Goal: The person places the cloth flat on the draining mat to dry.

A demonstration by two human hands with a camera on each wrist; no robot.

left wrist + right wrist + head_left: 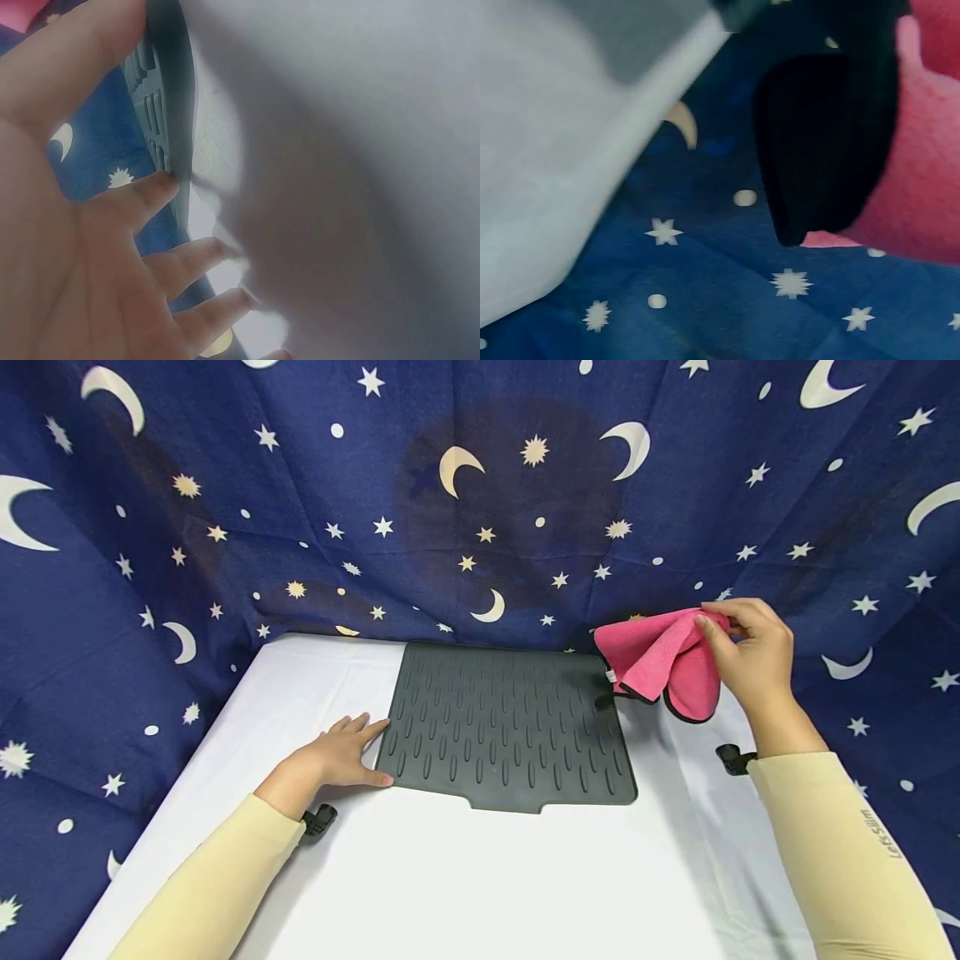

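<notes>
A dark grey rubber mat [504, 735] with rows of raised oval ridges lies flat on the white table, a short tab projecting from its front edge. At its left edge is my left hand [341, 756], fingers spread; thumb and index finger touch the mat. The left wrist view shows that hand beside the mat's edge [176, 97]. Above the table's back right, my right hand [753, 647] pinches a pink cloth [656, 652] with black edging by its upper corner. The cloth hangs in folds, partly over the mat's far right corner. In the right wrist view the cloth [922, 165] shows, but no fingers.
The white-covered table [450, 877] extends around the mat. Behind and beside it hangs a navy curtain [510, 527] printed with moons and stars. A small black camera [318, 820] sits at the left wrist, another black device [735, 758] at the right.
</notes>
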